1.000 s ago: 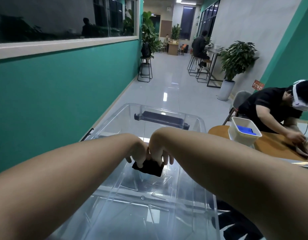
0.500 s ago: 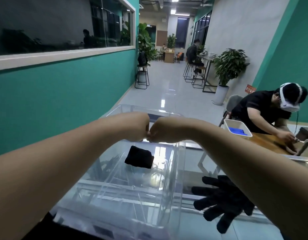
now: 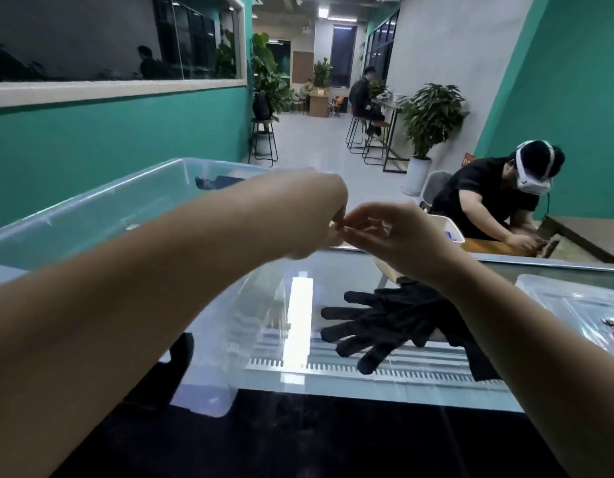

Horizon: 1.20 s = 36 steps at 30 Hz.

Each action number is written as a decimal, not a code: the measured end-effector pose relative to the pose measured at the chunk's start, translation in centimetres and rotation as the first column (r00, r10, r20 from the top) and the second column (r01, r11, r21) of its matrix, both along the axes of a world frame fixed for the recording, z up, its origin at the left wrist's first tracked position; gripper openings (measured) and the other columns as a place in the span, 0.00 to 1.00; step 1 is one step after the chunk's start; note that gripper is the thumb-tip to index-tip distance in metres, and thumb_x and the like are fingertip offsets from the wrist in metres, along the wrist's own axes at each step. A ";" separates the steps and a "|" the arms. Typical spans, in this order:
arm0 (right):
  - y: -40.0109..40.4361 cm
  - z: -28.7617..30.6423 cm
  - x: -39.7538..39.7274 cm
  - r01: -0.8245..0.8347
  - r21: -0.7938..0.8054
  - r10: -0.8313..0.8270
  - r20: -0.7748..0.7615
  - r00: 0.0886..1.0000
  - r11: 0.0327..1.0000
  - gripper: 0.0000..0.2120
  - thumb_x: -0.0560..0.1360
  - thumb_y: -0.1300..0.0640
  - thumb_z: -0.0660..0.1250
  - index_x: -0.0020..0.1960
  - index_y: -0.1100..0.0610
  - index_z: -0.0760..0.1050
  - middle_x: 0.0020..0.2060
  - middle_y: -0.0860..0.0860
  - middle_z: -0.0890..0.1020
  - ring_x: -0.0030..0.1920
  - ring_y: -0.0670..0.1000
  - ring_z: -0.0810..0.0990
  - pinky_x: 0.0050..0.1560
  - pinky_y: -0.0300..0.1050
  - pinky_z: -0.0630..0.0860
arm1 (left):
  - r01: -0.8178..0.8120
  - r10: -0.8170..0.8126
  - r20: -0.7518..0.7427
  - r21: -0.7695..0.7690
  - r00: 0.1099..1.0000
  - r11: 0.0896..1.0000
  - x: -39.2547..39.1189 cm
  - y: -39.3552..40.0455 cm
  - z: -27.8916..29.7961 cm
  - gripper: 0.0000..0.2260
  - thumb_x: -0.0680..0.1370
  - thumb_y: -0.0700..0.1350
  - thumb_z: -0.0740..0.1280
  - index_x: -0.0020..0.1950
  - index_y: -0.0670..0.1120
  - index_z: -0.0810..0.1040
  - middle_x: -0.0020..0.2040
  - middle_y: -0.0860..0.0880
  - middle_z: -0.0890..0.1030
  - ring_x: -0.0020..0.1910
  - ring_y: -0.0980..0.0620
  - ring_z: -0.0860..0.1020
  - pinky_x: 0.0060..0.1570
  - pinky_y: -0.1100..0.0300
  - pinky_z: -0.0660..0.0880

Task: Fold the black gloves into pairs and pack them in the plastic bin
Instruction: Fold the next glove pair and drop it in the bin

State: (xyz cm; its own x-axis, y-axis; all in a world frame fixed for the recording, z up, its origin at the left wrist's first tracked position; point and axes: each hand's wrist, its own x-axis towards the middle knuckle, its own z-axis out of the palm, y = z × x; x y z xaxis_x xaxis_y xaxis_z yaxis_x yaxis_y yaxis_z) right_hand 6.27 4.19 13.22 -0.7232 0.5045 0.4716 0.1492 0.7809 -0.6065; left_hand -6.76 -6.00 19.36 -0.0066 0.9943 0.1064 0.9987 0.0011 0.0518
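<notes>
Both hands, left hand (image 3: 312,215) and right hand (image 3: 391,236), hover fingertips touching, loosely curled and holding nothing, while the black gloves (image 3: 395,322) lie on the glass table (image 3: 333,270) beside the plastic bin (image 3: 91,215).

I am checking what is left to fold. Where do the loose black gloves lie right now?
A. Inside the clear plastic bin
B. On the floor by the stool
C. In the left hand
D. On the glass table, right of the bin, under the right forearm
D: the black gloves lie spread on the glass table right of the plastic bin, while the left hand and right hand hold nothing.
</notes>
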 end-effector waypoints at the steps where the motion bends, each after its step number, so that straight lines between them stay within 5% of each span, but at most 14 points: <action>1: 0.0 -0.3 0.8 0.008 -0.008 -0.009 -0.019 1.000 1.000 0.08 0.71 0.62 0.70 0.45 0.50 0.80 0.39 0.46 0.84 0.41 0.40 0.83 0.48 0.30 0.77 | 0.002 -0.003 -0.024 -0.022 1.000 1.000 0.7 -0.1 -0.2 0.13 0.75 0.51 0.66 0.58 0.51 0.77 0.48 0.50 0.82 0.43 0.49 0.80 0.45 0.53 0.79; 5: 0.8 -2.2 4.0 0.082 0.027 -0.081 -0.022 0.996 0.996 0.08 0.72 0.62 0.70 0.47 0.51 0.81 0.40 0.44 0.84 0.43 0.41 0.82 0.48 0.30 0.76 | -0.004 -0.004 -0.101 -0.079 0.995 0.997 2.7 0.0 -1.4 0.18 0.76 0.53 0.65 0.64 0.51 0.73 0.54 0.50 0.80 0.44 0.50 0.76 0.43 0.57 0.72; 10: 3.0 -6.7 7.5 0.206 0.012 -0.207 0.045 0.977 0.978 0.08 0.73 0.61 0.69 0.48 0.49 0.81 0.40 0.40 0.82 0.40 0.39 0.80 0.49 0.35 0.75 | -0.028 0.021 -0.059 -0.113 0.998 0.993 4.1 1.3 -4.4 0.17 0.75 0.52 0.66 0.63 0.51 0.73 0.53 0.50 0.80 0.48 0.48 0.78 0.52 0.52 0.77; 15: 5.2 -10.9 9.4 0.373 0.193 -0.406 0.176 0.897 0.907 0.11 0.73 0.64 0.68 0.54 0.58 0.81 0.49 0.53 0.83 0.50 0.51 0.79 0.56 0.43 0.74 | -0.070 0.086 0.186 -0.092 0.979 0.993 5.2 4.9 -10.2 0.13 0.75 0.51 0.66 0.58 0.51 0.76 0.53 0.52 0.79 0.42 0.52 0.76 0.48 0.56 0.75; 19: 5.8 -13.6 10.4 0.505 0.197 -0.540 0.220 0.812 0.840 0.20 0.70 0.65 0.65 0.62 0.57 0.75 0.61 0.54 0.77 0.65 0.54 0.71 0.68 0.47 0.67 | -0.112 0.142 0.446 -0.094 0.884 0.989 7.8 7.8 -16.1 0.14 0.73 0.52 0.68 0.56 0.48 0.76 0.51 0.48 0.81 0.48 0.48 0.78 0.50 0.51 0.77; 23: 6.4 -14.9 10.9 0.554 0.089 -0.543 0.378 0.750 0.828 0.31 0.71 0.59 0.64 0.73 0.57 0.61 0.72 0.54 0.65 0.73 0.53 0.60 0.74 0.49 0.58 | -0.144 0.154 0.306 -0.056 0.939 0.988 8.8 9.3 -20.1 0.26 0.71 0.62 0.66 0.66 0.51 0.70 0.61 0.51 0.75 0.62 0.48 0.69 0.59 0.51 0.69; 29: 6.9 -15.0 10.7 0.612 0.211 -0.643 0.348 0.682 0.762 0.17 0.74 0.56 0.63 0.63 0.51 0.73 0.61 0.49 0.78 0.63 0.53 0.71 0.60 0.49 0.65 | -0.046 -0.002 0.376 0.119 0.927 0.992 6.7 9.8 -21.4 0.11 0.79 0.44 0.60 0.59 0.52 0.77 0.59 0.54 0.77 0.60 0.51 0.71 0.60 0.52 0.68; 33: 6.5 -14.6 10.5 0.650 0.267 -0.688 0.080 0.721 0.712 0.09 0.73 0.56 0.67 0.53 0.52 0.80 0.49 0.49 0.83 0.51 0.54 0.78 0.47 0.45 0.64 | -0.080 0.010 0.271 0.249 0.963 0.965 6.2 10.4 -22.2 0.17 0.73 0.33 0.62 0.55 0.49 0.80 0.57 0.52 0.79 0.58 0.48 0.74 0.61 0.53 0.65; 36: 5.6 -14.1 9.7 0.615 0.303 -0.618 -0.100 0.780 0.728 0.08 0.73 0.55 0.67 0.49 0.55 0.82 0.42 0.51 0.84 0.43 0.54 0.80 0.43 0.46 0.73 | -0.209 0.126 0.258 0.326 0.958 0.922 6.0 10.3 -22.1 0.12 0.71 0.37 0.64 0.50 0.48 0.81 0.55 0.51 0.78 0.59 0.47 0.70 0.59 0.54 0.58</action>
State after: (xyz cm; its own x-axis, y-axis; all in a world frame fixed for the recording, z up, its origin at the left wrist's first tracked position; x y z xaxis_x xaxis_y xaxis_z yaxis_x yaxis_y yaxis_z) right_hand 16.01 9.83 -0.91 -0.3076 0.6736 0.6720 0.6661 0.6568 -0.3535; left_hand -0.74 4.32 -2.76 -0.2354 0.8768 0.4193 0.9461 0.1081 0.3052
